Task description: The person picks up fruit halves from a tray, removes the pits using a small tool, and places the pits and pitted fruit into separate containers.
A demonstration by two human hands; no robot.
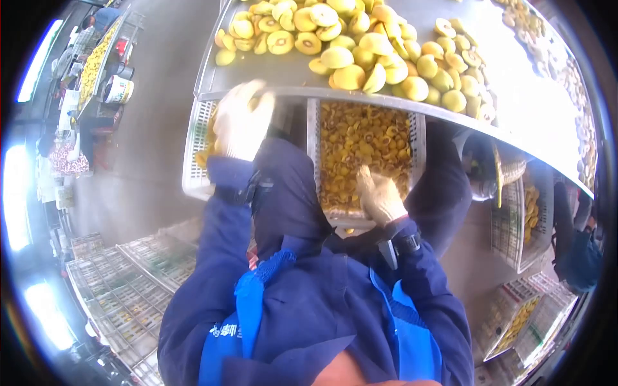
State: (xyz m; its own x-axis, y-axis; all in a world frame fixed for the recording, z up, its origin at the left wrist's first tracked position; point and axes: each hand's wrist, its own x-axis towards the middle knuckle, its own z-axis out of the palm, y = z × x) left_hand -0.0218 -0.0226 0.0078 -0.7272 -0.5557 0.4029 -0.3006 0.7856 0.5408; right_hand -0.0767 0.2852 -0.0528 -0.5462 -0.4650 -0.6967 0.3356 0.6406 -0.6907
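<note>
My left hand [243, 121], in a pale glove and blurred by motion, is at the table's front edge beside a white crate [195, 145]. Its fingers look apart, and I see nothing in them. Some yellow pieces show in that crate, partly hidden by the hand. My right hand [384, 198], gloved too, is curled above a crate [313, 138] of small yellow-brown fruit pieces [364, 138]. What its fingers hold, if anything, is hidden. A grey blade-like thing [388, 254] shows by the right wrist. Halved yellow fruits [351, 55], some with brown pit hollows, are heaped on the metal table [257, 74].
More crates with yellow pieces stand to the right, one [512, 219] near the table. Stacked crates [122, 283] are at lower left. People work at another fruit-covered table [96, 64] at far left; a white bucket [118, 90] stands there. Another person [576, 254] is at right.
</note>
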